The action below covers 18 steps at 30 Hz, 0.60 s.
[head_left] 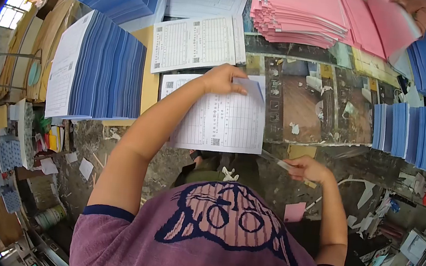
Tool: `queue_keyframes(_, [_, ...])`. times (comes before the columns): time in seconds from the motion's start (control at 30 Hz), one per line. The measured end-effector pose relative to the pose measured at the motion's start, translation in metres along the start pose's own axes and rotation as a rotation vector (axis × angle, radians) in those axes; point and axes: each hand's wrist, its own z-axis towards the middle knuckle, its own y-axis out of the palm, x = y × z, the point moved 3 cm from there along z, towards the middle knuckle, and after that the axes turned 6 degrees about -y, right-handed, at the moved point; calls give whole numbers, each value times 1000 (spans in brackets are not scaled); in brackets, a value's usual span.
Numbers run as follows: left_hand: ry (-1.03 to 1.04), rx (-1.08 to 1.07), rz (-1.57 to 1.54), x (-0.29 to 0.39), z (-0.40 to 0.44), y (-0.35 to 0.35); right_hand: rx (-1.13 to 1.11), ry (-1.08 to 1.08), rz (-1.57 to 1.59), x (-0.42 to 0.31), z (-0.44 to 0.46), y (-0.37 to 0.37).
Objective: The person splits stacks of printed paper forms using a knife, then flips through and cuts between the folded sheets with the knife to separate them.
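My left hand [223, 80] reaches over a stack of white printed forms [225, 121] at the table's front edge. Its fingers are bent at the top sheet's far right part, where a corner is turned up and shows blue. My right hand [309, 170] is low on the right, in front of the table edge, with its fingers closed on a thin, flat, blade-like tool [283, 164]. The tool's tip points left toward the near right corner of the forms. Its exact kind is unclear. Just beyond the forms lies another pile of printed forms [198, 42].
Tall blue-edged paper stacks [108, 73] stand at left. Pink paper piles [299, 10] lie at the back, where another person's hand [416, 12] touches pink sheets. Blue-edged bundles [414, 135] sit at right. Paper scraps [294, 128] dot the worn tabletop [329, 110].
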Motion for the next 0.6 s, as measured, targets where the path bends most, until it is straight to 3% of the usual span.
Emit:
queue_keyframes(0.13, [18, 130, 99, 7, 5, 1, -76, -93, 20, -33, 50, 75])
queue_keyframes(0.17, [12, 133, 116, 9, 7, 4, -77, -331, -192, -45, 67, 95])
queue_keyframes(0.23, [7, 142, 146, 15, 15, 8, -199, -314, -276, -68, 102, 133])
queue_keyframes(0.37, [89, 97, 70, 14, 36, 15, -310, -651, -586, -63, 163, 200])
queue_keyframes(0.43, [154, 64, -24, 8, 45, 18, -256, -689, -481, -90, 121, 171])
queue_keyframes(0.47, [187, 13, -135, 1, 47, 13, -323, -543, -407, -103, 94, 133])
queue_keyframes(0.5, [234, -32, -252, -3, 50, 6, -269, -599, -332, -96, 67, 94])
queue_keyframes(0.53, [255, -36, -256, -2, 48, 0, -237, -457, -171, -86, 37, 59])
queue_keyframes(0.57, [131, -97, -280, -1, 43, -5, -30, -317, 39, -65, 11, 27])
queue_keyframes(0.6, [-11, -156, -299, -5, 36, -7, -25, -316, 38, -55, 3, 15])
